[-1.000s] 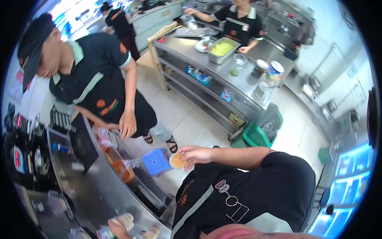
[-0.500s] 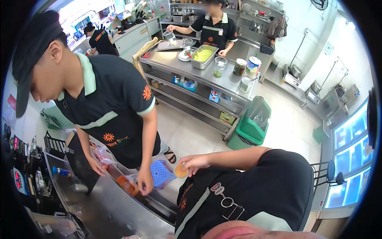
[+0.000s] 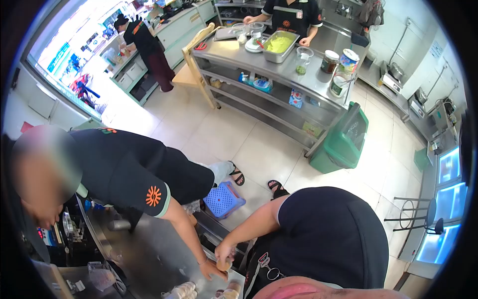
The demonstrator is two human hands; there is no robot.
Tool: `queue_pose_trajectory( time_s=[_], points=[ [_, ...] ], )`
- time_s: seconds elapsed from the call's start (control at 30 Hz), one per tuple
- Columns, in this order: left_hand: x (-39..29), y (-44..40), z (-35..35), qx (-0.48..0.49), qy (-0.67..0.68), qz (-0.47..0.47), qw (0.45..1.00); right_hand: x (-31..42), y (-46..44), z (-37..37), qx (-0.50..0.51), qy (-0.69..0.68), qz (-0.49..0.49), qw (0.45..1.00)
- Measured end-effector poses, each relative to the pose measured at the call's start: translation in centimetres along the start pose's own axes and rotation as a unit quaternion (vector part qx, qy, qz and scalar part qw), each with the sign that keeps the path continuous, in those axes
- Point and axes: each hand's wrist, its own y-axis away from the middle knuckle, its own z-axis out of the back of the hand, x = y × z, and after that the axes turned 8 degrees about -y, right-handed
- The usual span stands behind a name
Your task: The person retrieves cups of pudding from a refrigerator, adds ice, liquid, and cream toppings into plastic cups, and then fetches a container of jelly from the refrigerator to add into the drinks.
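My right hand [image 3: 224,252] reaches down to the metal counter, its fingers closed round a small cup [image 3: 225,265] with orange-tan contents. Close beside it, a co-worker's hand [image 3: 212,269] stretches over the counter [image 3: 159,249], its fingertips near the cup; I cannot tell whether they touch it. Just below the two hands are pale items [image 3: 230,290], cut off by the frame edge. More whitish items [image 3: 183,290] lie to their left, too unclear to name. My left hand is out of sight.
The co-worker [image 3: 134,164] leans over the counter on the left. A blue plastic stool [image 3: 224,200] stands on the floor between us. Behind are a green bin [image 3: 338,144] and a steel table [image 3: 239,60] bearing a metal pan [image 3: 280,47] of yellow-green food, where another person stands.
My right hand has lowered with the cup from beside my chest to the counter. The co-worker has bent forward and reached an arm toward my hand. The view has shifted.
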Motion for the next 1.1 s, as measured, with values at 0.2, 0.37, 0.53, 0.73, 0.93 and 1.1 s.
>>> queue_pose_trajectory(
  time_s=[0.2,0.37,0.53,0.73,0.93,1.1],
  points=[
    [4.6,0.8,1.1,0.006,-0.005,0.019,1.000,-1.8,-5.4,-0.4,0.060,0.128,-0.031,0.989],
    [8.2,2.6,1.4,0.011,-0.012,0.033,0.999,-3.0,-6.5,-0.2,-0.061,0.198,-0.050,0.977],
    [9.6,4.1,1.6,0.018,-0.012,0.038,0.999,-4.5,-7.5,1.2,-0.078,0.181,-0.057,0.979],
    [9.6,5.7,2.1,0.030,-0.001,0.046,0.998,-5.2,-8.2,1.1,-0.083,-0.009,-0.076,0.994],
    [7.2,9.4,2.7,0.056,0.095,0.054,0.992,-4.6,-8.4,1.3,-0.056,-0.030,-0.046,0.997],
    [-2.2,19.3,8.1,0.126,0.358,0.198,0.904,-2.7,-6.5,1.0,-0.027,-0.023,-0.003,0.999]
  ],
)
